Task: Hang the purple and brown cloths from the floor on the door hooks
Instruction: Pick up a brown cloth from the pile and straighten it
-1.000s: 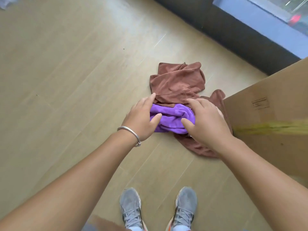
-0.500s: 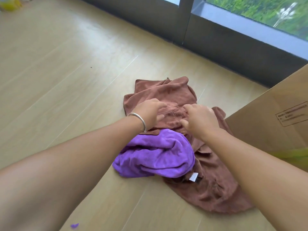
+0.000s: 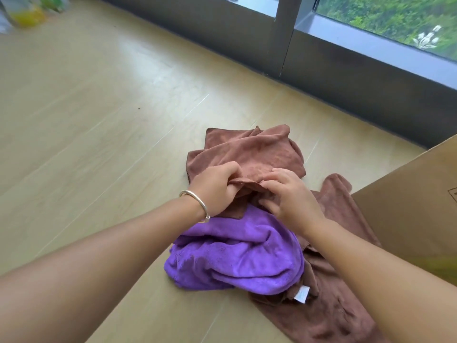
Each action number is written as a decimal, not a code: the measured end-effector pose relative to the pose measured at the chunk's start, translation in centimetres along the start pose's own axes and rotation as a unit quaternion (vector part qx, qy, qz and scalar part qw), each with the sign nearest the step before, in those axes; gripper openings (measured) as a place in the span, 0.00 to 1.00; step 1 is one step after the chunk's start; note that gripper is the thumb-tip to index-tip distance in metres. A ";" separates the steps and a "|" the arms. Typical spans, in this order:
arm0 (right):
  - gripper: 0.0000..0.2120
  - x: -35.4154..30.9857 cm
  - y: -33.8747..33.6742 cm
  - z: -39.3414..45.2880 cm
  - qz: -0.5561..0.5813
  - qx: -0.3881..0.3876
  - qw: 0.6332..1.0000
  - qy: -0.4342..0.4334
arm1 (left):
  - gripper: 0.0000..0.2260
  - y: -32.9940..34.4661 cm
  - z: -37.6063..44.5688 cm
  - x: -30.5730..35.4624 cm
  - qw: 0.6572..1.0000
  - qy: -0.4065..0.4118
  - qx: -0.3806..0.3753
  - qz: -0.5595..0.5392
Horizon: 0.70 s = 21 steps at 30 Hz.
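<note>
On the pale wood-plank floor, a dark window frame runs along the far edge, with greenery blurred behind the glass. At the right edge stands a large plain cardboard box, one side facing the cloths. Just beside it lies the crumpled brown microfibre cloth, spread from near the window side down past the box toward the bottom of the view, a small white label showing at one of its folds. Resting on the middle of that brown cloth is the bunched purple plush cloth, below the two wrists and not held by either hand. The left hand has its fingers curled round a raised fold of the brown cloth, gripping it. The right hand pinches the same fold between thumb and fingertips, touching the left hand's fingers. A thin silver bangle circles the left wrist.
</note>
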State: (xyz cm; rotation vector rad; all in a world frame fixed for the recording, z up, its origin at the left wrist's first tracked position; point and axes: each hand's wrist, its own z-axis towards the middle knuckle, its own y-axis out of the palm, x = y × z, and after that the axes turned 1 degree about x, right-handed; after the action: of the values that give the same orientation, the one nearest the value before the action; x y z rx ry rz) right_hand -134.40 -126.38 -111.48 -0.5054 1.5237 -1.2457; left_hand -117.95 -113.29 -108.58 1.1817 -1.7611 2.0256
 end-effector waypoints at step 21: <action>0.04 -2.5 0.7 2.7 -0.032 0.115 0.993 0.016 | 0.12 -11.6 -7.6 -8.6 0.911 -0.116 0.326 -0.227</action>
State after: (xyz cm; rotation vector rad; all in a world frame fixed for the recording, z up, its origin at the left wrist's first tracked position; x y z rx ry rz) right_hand -130.88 -125.29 -110.73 -0.3869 1.3775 -1.4627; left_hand -108.35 -100.44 -105.52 1.8683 -0.7347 2.2827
